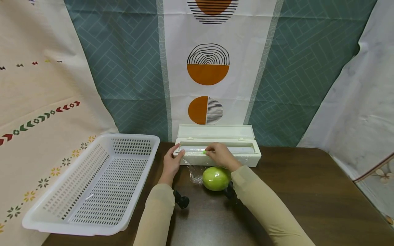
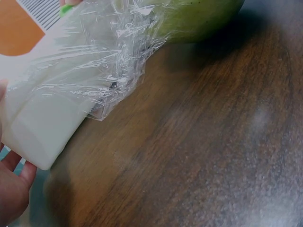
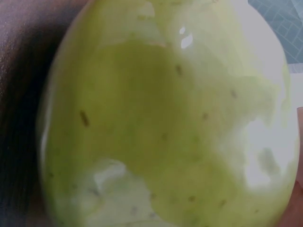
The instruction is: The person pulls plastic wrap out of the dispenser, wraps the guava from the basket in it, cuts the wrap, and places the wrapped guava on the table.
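A white cling film dispenser box (image 1: 221,160) lies at the back of the table with its lid raised and the roll (image 1: 243,149) showing inside. My left hand (image 1: 171,163) grips the box's left end, thumb on top near the front. With its fingertips, my right hand (image 1: 222,155) pinches the small green slide cutter (image 1: 204,152) on the box's front edge. Clear cling film (image 2: 118,52) hangs crumpled over the box front, reaching a green oval fruit (image 1: 216,178). That shiny, speckled fruit fills the right wrist view, below my right wrist.
On the left stands a white perforated plastic basket (image 1: 112,191). Behind the box hangs a patterned curtain (image 1: 129,68). The brown wooden table (image 1: 307,191) extends to the right, with pale cloth hanging beyond its edge.
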`<state>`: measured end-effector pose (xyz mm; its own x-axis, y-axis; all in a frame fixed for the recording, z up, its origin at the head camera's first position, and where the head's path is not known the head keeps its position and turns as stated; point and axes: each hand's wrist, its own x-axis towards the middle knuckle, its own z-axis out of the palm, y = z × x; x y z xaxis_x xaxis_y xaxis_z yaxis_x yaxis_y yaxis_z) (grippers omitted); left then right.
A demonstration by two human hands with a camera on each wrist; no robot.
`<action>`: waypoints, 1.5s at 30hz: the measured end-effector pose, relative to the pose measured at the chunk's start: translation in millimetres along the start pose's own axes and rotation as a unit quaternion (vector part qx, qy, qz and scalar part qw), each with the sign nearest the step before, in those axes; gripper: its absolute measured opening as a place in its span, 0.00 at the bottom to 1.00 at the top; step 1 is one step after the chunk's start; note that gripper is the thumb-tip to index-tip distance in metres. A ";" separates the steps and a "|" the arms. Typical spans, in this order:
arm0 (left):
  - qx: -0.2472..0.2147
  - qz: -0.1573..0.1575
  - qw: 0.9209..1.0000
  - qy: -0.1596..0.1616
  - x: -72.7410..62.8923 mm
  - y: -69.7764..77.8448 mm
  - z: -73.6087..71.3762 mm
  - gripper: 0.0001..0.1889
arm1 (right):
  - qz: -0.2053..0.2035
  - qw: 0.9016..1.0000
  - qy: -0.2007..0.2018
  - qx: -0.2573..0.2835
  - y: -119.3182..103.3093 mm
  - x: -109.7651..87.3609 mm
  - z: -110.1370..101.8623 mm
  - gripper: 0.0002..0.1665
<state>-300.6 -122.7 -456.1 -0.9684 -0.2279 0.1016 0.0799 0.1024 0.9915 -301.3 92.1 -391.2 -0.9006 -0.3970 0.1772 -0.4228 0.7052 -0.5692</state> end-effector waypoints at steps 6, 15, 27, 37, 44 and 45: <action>-0.001 -0.001 1.000 -0.001 0.5 -0.4 0.5 0.25 | 0.005 1.000 0.000 -0.001 -0.4 -0.3 -0.3 0.11; -0.008 0.010 1.000 0.005 0.2 -0.4 1.0 0.24 | 0.006 1.000 -0.003 -0.001 0.4 -1.4 -2.2 0.12; -0.006 0.010 1.000 0.007 1.0 -1.7 1.6 0.25 | 0.009 1.000 0.003 -0.011 4.6 -1.7 -2.1 0.11; 0.002 -0.003 1.000 0.005 -0.5 0.3 1.1 0.25 | 0.006 1.000 0.006 -0.013 7.0 -3.1 -4.4 0.10; 0.000 -0.004 1.000 0.005 0.6 -1.1 1.3 0.25 | 0.001 1.000 0.010 -0.014 9.5 -3.6 -4.9 0.10; 0.000 -0.004 1.000 0.005 0.6 -1.0 1.4 0.25 | 0.001 1.000 0.010 -0.015 9.7 -3.6 -5.1 0.10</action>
<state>-301.6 -121.6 -457.1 -0.9667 -0.2379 0.0939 0.0719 0.0998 0.9924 -302.7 103.4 -393.3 -0.9034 -0.3837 0.1914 -0.4229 0.7234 -0.5458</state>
